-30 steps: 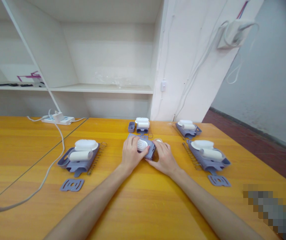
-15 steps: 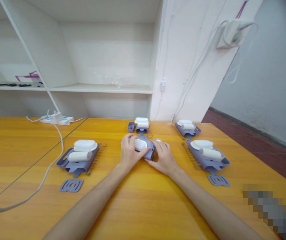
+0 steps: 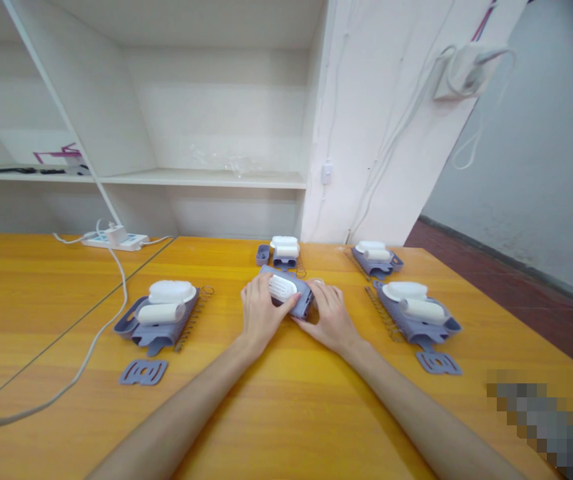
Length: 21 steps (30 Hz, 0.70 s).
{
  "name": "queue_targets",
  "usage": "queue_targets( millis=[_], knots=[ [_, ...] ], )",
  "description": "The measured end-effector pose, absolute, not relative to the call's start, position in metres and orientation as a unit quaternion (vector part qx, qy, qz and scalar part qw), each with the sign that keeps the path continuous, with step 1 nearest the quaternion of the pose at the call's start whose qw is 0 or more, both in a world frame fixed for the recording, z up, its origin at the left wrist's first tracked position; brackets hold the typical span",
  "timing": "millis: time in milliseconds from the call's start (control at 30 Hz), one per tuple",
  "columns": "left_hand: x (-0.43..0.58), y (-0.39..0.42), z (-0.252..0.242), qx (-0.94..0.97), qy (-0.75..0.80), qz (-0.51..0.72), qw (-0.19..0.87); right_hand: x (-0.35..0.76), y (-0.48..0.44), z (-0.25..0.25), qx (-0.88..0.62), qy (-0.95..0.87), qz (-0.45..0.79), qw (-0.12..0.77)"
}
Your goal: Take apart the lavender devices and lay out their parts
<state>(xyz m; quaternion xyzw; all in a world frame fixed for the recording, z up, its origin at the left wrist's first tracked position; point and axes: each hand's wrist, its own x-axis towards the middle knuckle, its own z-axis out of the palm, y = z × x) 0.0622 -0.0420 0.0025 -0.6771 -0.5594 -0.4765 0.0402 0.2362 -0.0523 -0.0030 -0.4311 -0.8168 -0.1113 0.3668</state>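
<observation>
Both hands meet at the middle of the table around a grey-purple plastic housing (image 3: 303, 300), which lies at a slant with a white ribbed oval piece (image 3: 282, 288) on its upper face. My left hand (image 3: 257, 310) grips the housing's left side, thumb across the front edge by the oval piece. At the right end, my right hand (image 3: 332, 317) pinches the housing between thumb and fingers. Part of a small pale object shows behind the right fingertips, too hidden to name. Just beyond lies a similar set of grey housing and white parts (image 3: 285, 250), with a small grey cup (image 3: 263, 254) beside it.
More sets of grey housings with white rollers and metal springs lie at left (image 3: 161, 313), right (image 3: 416, 310) and back right (image 3: 376, 259). Flat slotted grey plates (image 3: 143, 372) lie in front of some. A power strip (image 3: 116, 239) trails a white cable (image 3: 101, 340) along the left.
My left fingers have drawn back slightly from the housing's far edge, so its far left corner now shows. The right hand has barely moved.
</observation>
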Motion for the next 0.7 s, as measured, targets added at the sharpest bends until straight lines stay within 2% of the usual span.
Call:
queue_targets(
  millis=[167,433,700],
  knots=[
    [0.059,-0.04,0.005,-0.664,-0.512,-0.544,-0.008,0.238,-0.053,-0.003,-0.42,-0.821,-0.115,0.369],
    [0.057,-0.04,0.009,-0.658,-0.46,-0.596,0.015,0.236,-0.055,-0.001,-0.425,-0.82,-0.123,0.364],
    [0.045,-0.032,0.009,-0.585,-0.533,-0.611,0.036,0.241,-0.052,-0.003,-0.488,-0.728,-0.115,0.467]
  ],
)
